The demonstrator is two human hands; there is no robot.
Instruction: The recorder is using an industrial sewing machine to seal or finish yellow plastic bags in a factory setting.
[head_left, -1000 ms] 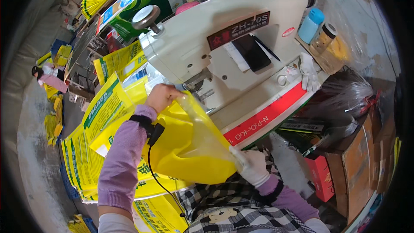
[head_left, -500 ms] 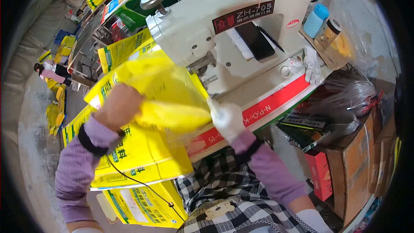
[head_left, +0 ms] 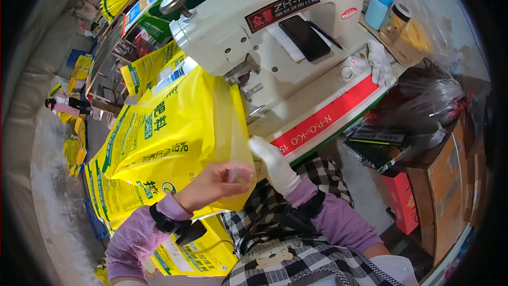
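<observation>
A large yellow printed bag with a translucent film edge lies on my left, its far side at the needle area of a white sewing machine. My bare left hand is at the bag's near right corner, fingers curled on the film there. My right hand, in a white glove, reaches along the bag's right edge beside the machine bed. Its fingers look stretched out, with the tips touching or very near that edge; the underside of the hand is hidden.
On the machine bed lie a black phone, a pen and a white glove. A blue-capped bottle and a jar stand at the back right. Cardboard boxes are on the right; another person is far left.
My left hand has moved right and nearer, bringing the folded bag edge round so the bag lies flatter. My right hand has shifted slightly nearer. The view has moved a little.
</observation>
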